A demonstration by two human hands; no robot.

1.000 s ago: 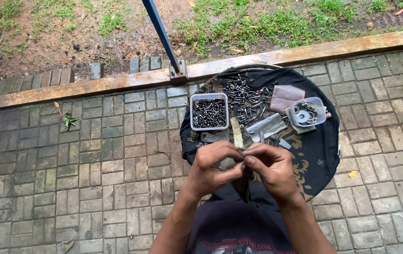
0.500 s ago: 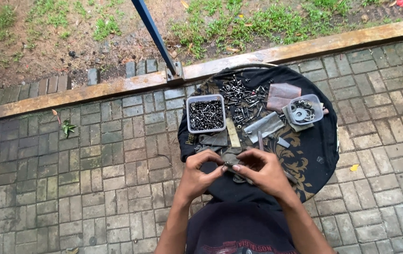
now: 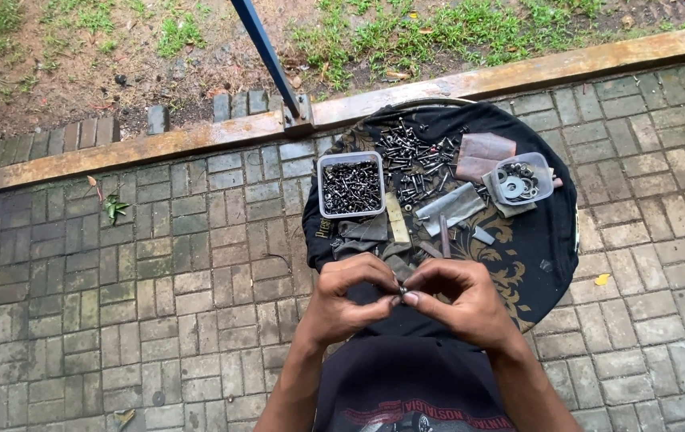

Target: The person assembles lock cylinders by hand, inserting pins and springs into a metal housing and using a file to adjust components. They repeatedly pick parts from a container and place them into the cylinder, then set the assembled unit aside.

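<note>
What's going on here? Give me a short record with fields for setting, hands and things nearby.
Setting: brick paving beside a wooden beam and grass
Left hand: fingertips pinch a small metal part
Right hand: pinches the same part
Work surface: black cloth over a round tray
Left tub: dark screws
Right tub: washers
Between tubs: loose screws

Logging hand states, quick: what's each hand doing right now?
Left hand: fingertips pinched on a small metal fastener.
Right hand: pinching the same fastener from the other side.

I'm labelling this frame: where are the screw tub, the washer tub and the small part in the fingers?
Screw tub (image 3: 350, 186), head view, its contents.
Washer tub (image 3: 521, 178), head view, centre.
Small part (image 3: 402, 290), head view, between fingertips.
</note>
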